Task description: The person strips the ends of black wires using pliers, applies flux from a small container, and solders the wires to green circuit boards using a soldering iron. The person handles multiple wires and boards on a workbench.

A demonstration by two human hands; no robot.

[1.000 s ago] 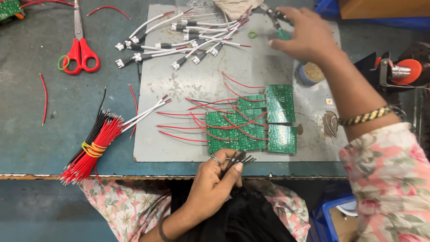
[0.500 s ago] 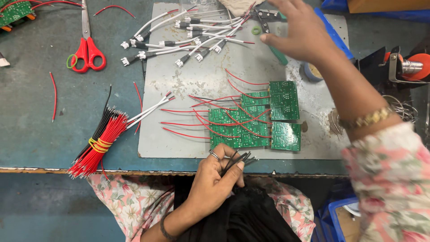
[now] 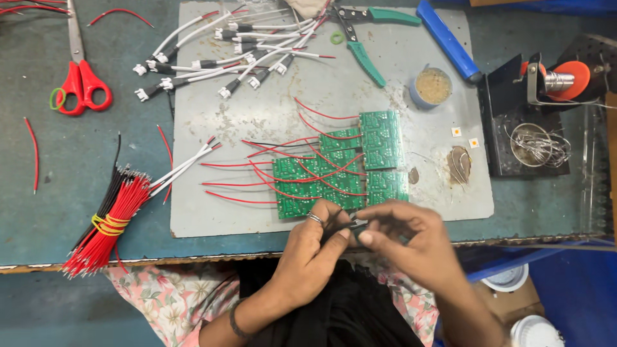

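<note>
At the near edge of the surface (image 3: 38, 193), a small dark connector piece (image 3: 352, 225) with thin black leads is pinched between both hands. The left hand (image 3: 315, 247) is curled, its fingers (image 3: 334, 241) pressed onto the piece from one side, while the right hand (image 3: 405, 241) meets it from the other, thumb and forefinger closed on the same part; what exactly is gripped cannot be told in finer detail.

Just beyond the hands, on the grey mat (image 3: 205, 212), a cluster of green circuit boards (image 3: 347, 170) is seen already fitted with red wires — that much appears done. Plenty seems left, though: a banded bundle of red and black wires (image 3: 106, 225) lies untouched toward the near left corner, and a row of white connector leads (image 3: 225, 51) is spread along the far edge. Green-handled cutters (image 3: 363, 45) are laid down at the far edge — not in use. Red scissors (image 3: 80, 83) rest at the far left.
</note>
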